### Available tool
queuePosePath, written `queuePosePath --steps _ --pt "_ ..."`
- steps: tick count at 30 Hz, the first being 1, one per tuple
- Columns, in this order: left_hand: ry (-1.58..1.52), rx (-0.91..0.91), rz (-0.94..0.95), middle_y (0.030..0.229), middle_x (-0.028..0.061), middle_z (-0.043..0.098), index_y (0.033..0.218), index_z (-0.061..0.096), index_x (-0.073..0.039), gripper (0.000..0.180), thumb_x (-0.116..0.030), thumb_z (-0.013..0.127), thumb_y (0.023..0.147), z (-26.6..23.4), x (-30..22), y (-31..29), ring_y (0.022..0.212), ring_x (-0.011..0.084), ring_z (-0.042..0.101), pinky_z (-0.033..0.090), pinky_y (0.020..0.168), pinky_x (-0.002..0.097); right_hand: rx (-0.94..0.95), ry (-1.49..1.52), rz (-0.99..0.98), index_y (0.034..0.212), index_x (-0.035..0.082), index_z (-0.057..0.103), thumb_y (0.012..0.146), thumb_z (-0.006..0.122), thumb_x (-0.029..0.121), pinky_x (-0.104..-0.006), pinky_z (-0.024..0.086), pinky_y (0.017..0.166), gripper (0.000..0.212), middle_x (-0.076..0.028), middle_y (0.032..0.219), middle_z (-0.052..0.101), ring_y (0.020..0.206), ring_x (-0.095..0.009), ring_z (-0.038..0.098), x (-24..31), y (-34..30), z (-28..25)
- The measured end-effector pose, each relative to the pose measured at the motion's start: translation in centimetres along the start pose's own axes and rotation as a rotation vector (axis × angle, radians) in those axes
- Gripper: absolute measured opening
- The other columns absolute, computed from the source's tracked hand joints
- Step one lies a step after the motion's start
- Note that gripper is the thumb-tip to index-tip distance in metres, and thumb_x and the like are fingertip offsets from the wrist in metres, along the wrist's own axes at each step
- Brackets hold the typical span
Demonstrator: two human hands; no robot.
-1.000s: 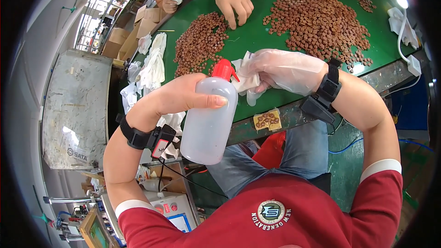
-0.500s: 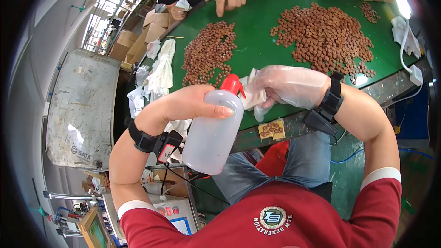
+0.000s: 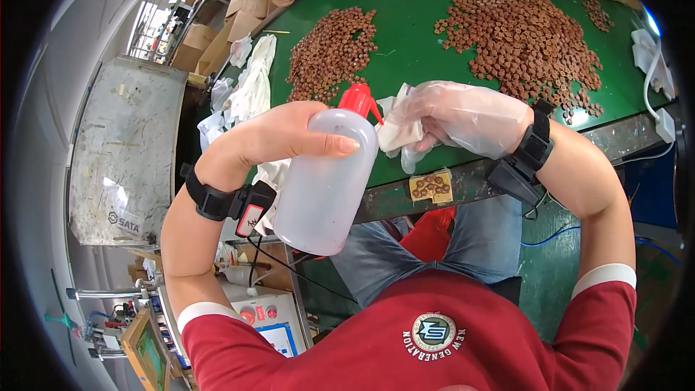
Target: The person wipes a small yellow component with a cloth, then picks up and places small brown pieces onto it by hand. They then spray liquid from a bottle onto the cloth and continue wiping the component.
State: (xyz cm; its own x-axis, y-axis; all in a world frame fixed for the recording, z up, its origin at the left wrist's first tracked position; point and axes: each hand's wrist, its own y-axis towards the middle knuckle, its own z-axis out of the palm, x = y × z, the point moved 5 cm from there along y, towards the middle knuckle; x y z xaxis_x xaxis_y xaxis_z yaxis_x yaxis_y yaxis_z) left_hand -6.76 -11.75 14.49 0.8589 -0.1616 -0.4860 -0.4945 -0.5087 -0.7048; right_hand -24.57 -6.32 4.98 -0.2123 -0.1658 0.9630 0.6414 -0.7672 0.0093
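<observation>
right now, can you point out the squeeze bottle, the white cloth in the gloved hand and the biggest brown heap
squeeze bottle (image 3: 326,181): head view, middle of its translucent body
white cloth (image 3: 401,136): head view, its lower folds
biggest brown heap (image 3: 532,47): head view, middle of the pile

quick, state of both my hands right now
Left hand: closed around the red-capped translucent bottle.
Right hand: gloved, closed on a folded white cloth.
</observation>
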Motion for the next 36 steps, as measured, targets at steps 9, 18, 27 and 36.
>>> queuePosePath --steps 9,18,27,36 --pt "-0.058 -0.063 0.046 0.102 0.0076 0.064 0.115 0.060 0.000 0.066 -0.047 0.080 0.073 0.3 -0.3 -0.3 0.097 0.0155 0.060 0.048 0.085 0.0298 -0.051 0.015 -0.101 0.111 -0.005 0.061 0.092 0.055 0.011 -0.0220 0.050 0.072 0.025 -0.005 0.094 0.061 0.081 -0.012 0.059 -0.3 0.9 -0.4" --pt "-0.207 -0.273 0.380 0.112 0.0082 0.061 0.128 0.048 0.000 0.077 -0.032 0.086 0.070 1.2 -0.5 -1.4 0.104 0.0169 0.059 0.048 0.092 0.0327 -0.262 0.293 -0.182 0.108 -0.006 0.058 0.092 0.056 0.018 -0.0242 0.048 0.072 0.029 -0.009 0.098 0.064 0.079 -0.012 0.058 2.3 0.8 0.0" --pt "-0.407 -0.650 0.484 0.112 0.0072 0.062 0.126 0.048 -0.001 0.069 -0.025 0.085 0.072 -3.1 4.6 -4.1 0.101 0.0161 0.060 0.049 0.090 0.0332 -0.260 0.285 -0.171 0.113 -0.004 0.055 0.090 0.056 0.019 -0.0240 0.046 0.072 0.032 -0.009 0.100 0.063 0.079 -0.012 0.056 2.3 1.1 -0.4" --pt "-0.208 -1.142 0.217 0.104 0.0083 0.066 0.117 0.057 -0.002 0.055 -0.019 0.083 0.072 -12.0 16.6 -7.1 0.095 0.0177 0.063 0.050 0.084 0.0322 -0.415 0.225 -0.148 0.117 -0.003 0.051 0.092 0.053 0.021 -0.0259 0.046 0.076 0.034 -0.010 0.108 0.060 0.090 -0.013 0.057 2.3 1.2 0.0"
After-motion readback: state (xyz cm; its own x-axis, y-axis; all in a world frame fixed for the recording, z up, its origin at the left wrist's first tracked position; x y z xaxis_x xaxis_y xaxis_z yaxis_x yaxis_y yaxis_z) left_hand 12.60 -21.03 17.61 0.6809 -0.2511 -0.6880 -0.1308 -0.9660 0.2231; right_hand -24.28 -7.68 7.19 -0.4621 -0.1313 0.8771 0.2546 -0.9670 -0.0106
